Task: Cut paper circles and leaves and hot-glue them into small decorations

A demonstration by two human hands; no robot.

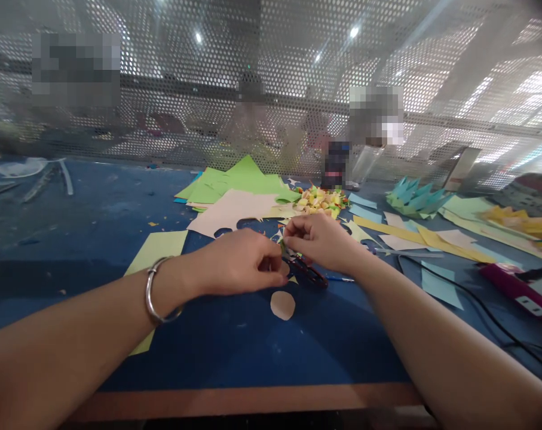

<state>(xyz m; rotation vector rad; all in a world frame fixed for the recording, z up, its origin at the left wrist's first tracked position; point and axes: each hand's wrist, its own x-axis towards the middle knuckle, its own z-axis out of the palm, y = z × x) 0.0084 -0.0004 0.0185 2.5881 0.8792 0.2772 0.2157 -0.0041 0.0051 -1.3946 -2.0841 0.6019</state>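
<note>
My left hand [241, 263], with a silver bangle at the wrist, is curled with thumb and fingers close together. A bit of pale pink paper [285, 270] shows just past its fingertips; I cannot tell if it is gripped. Opposite it, my right hand [318, 242] is closed in a pinch, and something small and greenish shows at its fingertips, too small to name. Scissors [314, 276] with dark red handles lie on the table below the right hand. A rounded pale pink paper disc [282, 305] lies in front of both hands.
Green sheets [246, 179] and a cut pink sheet [230, 209] lie behind my hands, beside a heap of small folded paper pieces [322, 200]. A pale yellow sheet [156, 251] is at left. Rightward are paper strips [414, 236], a black cable [472, 298] and a magenta power strip [515, 286].
</note>
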